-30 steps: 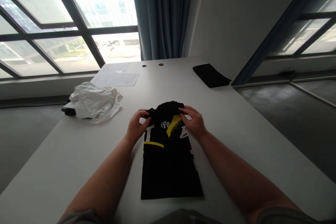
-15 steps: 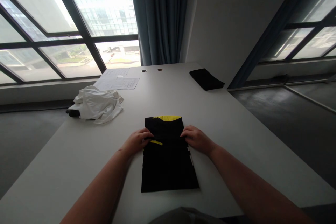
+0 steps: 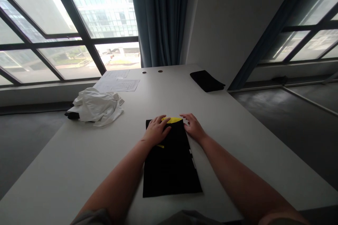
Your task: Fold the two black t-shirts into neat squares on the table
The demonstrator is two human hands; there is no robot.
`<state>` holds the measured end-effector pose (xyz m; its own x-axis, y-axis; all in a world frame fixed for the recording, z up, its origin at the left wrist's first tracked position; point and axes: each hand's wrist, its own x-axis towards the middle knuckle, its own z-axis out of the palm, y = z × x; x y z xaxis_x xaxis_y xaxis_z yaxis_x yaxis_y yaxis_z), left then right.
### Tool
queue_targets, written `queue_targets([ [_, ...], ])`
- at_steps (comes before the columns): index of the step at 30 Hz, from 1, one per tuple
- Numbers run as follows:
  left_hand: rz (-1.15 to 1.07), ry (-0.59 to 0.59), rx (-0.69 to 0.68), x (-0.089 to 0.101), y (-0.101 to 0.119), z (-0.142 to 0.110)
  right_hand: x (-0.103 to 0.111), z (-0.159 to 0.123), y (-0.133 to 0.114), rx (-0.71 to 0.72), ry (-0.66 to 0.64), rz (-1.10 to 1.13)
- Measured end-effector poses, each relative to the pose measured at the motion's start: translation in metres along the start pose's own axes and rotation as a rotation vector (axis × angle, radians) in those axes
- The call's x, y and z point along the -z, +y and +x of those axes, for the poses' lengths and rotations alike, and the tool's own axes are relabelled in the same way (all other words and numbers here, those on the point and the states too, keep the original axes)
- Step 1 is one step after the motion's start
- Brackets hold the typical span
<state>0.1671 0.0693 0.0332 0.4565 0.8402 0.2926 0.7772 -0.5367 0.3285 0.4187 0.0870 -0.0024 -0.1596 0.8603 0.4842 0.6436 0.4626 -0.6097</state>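
A black garment (image 3: 171, 172), folded into a long rectangle, lies flat on the white table in front of me. Yellow fabric (image 3: 175, 120) shows along its far edge, and a thin yellow strip appears near its left side. White marks run down its right edge. My left hand (image 3: 157, 130) rests on the far left part of the garment, fingers spread and reaching to the yellow fabric. At the far right corner is my right hand (image 3: 193, 126), its fingers apart beside the garment's edge.
A crumpled white cloth (image 3: 97, 105) with something black under it lies at the table's left edge. Printed papers (image 3: 124, 85) lie behind it. A folded black cloth (image 3: 207, 80) is at the back right. Two round holes pierce the white table (image 3: 163, 95) near the curtain.
Both hands have moved away from me toward the garment's far edge. My left hand has slid inward onto the cloth, and the fingers of both have let go of its sides and spread.
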Motion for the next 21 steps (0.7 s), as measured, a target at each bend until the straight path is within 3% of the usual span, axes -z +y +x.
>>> queue_targets([
  [3, 0.053, -0.087, -0.022, -0.021, -0.003, 0.007, 0.008, 0.012, 0.022, 0.013, -0.14, 0.108],
  [6, 0.072, -0.141, -0.059, -0.031, -0.011, 0.004, 0.013, 0.025, 0.033, 0.037, -0.184, 0.136],
  [12, 0.086, -0.162, -0.071, -0.028, -0.015, 0.0, 0.007, 0.046, 0.042, 0.09, -0.288, 0.094],
  [16, 0.088, -0.185, -0.089, -0.028, -0.014, 0.002, 0.002, 0.052, 0.046, 0.043, -0.274, 0.041],
  [21, 0.08, -0.19, -0.093, -0.028, -0.016, 0.002, 0.002, 0.054, 0.041, 0.116, -0.266, -0.006],
])
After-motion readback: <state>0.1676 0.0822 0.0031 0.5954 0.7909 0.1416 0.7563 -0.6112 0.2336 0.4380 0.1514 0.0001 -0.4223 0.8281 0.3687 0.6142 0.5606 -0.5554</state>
